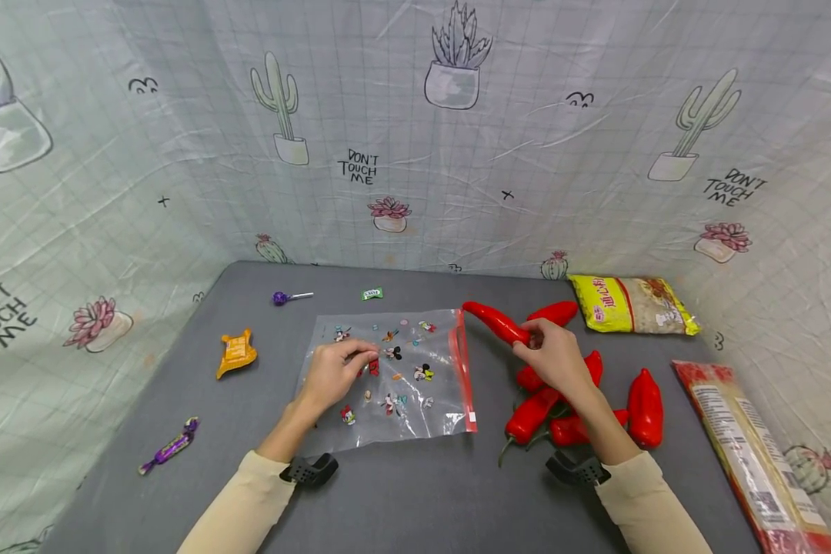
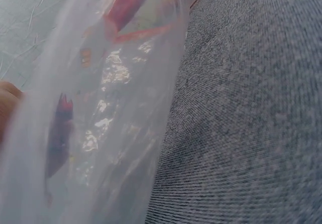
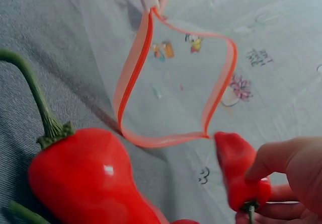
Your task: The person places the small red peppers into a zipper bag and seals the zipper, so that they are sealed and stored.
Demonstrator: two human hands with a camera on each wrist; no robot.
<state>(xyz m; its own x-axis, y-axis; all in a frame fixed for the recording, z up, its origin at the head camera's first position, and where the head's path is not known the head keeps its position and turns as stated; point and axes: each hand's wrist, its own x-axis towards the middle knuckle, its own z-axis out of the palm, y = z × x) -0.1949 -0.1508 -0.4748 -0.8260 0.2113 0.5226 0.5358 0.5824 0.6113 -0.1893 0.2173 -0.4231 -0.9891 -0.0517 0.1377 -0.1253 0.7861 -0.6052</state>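
Note:
A clear zip bag (image 1: 388,415) with cartoon prints and a red zip edge lies in the middle of the table. My left hand (image 1: 334,375) pinches its upper layer, thumb against fingers. In the right wrist view the red-rimmed mouth (image 3: 132,78) gapes wide. My right hand (image 1: 555,354) grips a red chili pepper (image 1: 493,319) by its stem end, and the pepper's tip points left, right at the bag's mouth. Under and around that hand lie several more red peppers (image 1: 526,415), some with green stems. The left wrist view is mostly filled by the raised plastic (image 2: 115,123).
A yellow food packet (image 1: 630,305) lies at the back right, and a long red-ended packet (image 1: 741,446) along the right side. Leftward are an orange-wrapped sweet (image 1: 237,352), a purple-wrapped candy (image 1: 171,446) and a purple lollipop (image 1: 281,298). A small green candy (image 1: 372,294) sits behind the bag.

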